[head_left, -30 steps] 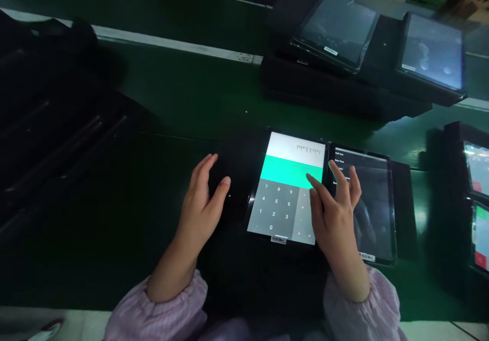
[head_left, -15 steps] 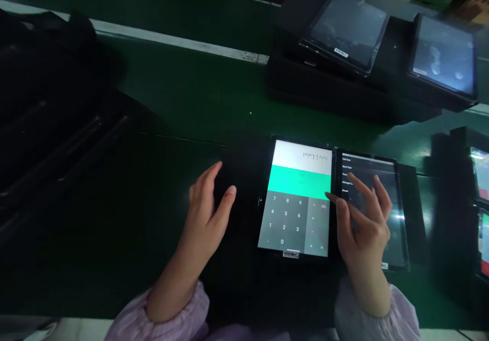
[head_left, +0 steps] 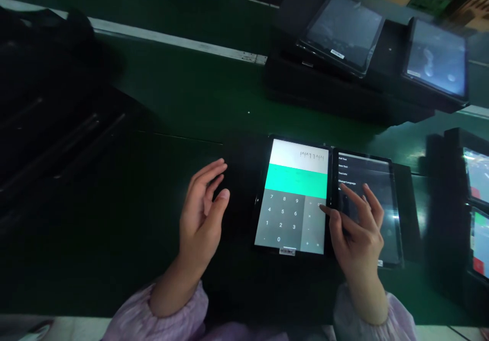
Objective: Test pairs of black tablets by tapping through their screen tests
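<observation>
A tablet (head_left: 280, 211) lit with a calculator screen lies in front of me, with a white field, a green band and grey number keys. The index finger of my right hand (head_left: 359, 234) points at the DEL key on its right side; whether it touches the glass I cannot tell. That hand is empty, fingers apart, and covers part of a second tablet (head_left: 387, 188), which shows a dark text menu. Left of the calculator, my left hand (head_left: 202, 208) hovers with bent fingers and thumb apart, holding nothing.
Two more tablets, one dark (head_left: 344, 30) and one glowing pale blue (head_left: 437, 58), rest on a black block (head_left: 298, 84) at the back right. Screens with coloured patches (head_left: 479, 249) stand at the right edge. A black bulky object (head_left: 46, 117) fills the left side of the green table (head_left: 183, 86).
My right index finger has moved down from the green band to the DEL key. The fingers of my left hand have shifted slightly. The view has drifted a little.
</observation>
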### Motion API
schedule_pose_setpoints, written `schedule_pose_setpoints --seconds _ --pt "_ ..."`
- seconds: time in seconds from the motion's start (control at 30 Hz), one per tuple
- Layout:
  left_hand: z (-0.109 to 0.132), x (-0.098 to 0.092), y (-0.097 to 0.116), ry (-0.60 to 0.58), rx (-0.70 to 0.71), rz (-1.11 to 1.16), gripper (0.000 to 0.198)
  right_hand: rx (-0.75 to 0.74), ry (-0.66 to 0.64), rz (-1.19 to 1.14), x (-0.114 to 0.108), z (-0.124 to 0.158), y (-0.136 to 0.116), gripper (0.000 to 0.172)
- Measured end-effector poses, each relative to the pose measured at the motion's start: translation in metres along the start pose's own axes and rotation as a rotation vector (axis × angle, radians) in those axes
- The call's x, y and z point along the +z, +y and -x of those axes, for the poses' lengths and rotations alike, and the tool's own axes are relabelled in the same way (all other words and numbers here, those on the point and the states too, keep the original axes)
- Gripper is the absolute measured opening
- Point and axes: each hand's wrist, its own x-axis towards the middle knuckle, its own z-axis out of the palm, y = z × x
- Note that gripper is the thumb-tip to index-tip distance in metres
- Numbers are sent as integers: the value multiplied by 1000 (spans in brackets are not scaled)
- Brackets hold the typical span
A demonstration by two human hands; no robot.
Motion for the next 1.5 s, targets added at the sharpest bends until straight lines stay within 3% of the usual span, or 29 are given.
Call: schedule_pose_setpoints --seconds 0.3,0.47,0.73,0.93,1.23,1.5 --pt "-2 5 5 104 -42 216 19 -5 -8 26 -1 1 -1 31" --pt "-2 6 7 96 -81 215 15 -8 -2 7 0 -8 -6 25" --pt "-1 5 9 59 -131 152 16 20 -84 17 22 -15 -13 27" --pt "-1 5 7 48 -111 169 15 57 -80 17 20 -14 -6 26" --pt "-2 5 5 -77 -201 96 20 22 -79 17 22 -17 -13 26" --pt "0 5 -6 -219 -153 -50 30 39 -36 -25 15 -17 -14 25"
